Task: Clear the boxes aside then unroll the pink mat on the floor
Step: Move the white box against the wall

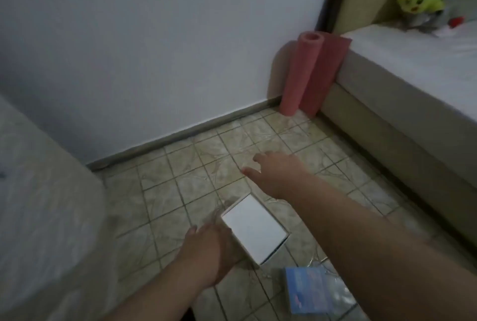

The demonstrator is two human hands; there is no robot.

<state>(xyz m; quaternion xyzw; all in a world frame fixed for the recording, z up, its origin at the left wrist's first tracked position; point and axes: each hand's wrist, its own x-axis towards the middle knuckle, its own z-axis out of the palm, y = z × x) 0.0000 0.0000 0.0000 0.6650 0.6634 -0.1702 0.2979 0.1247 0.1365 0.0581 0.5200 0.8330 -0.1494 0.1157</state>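
2 boxes: left grip (206, 248) holds white box (254, 229) (closed); right grip (276, 173) open.

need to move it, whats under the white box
Tiled floor shows around the white box, left hand at its edge. What's directly beneath is covered.

Nothing readable anywhere here. The white box (254, 229) on the floor shows a plain blank top, no label, no brand. The blue box (307, 289) near the bottom edge carries some pale marks and a small pink smear low on its face, and that may be print, but it is far too blurred to make out a single letter. No numbers or signs to be read.
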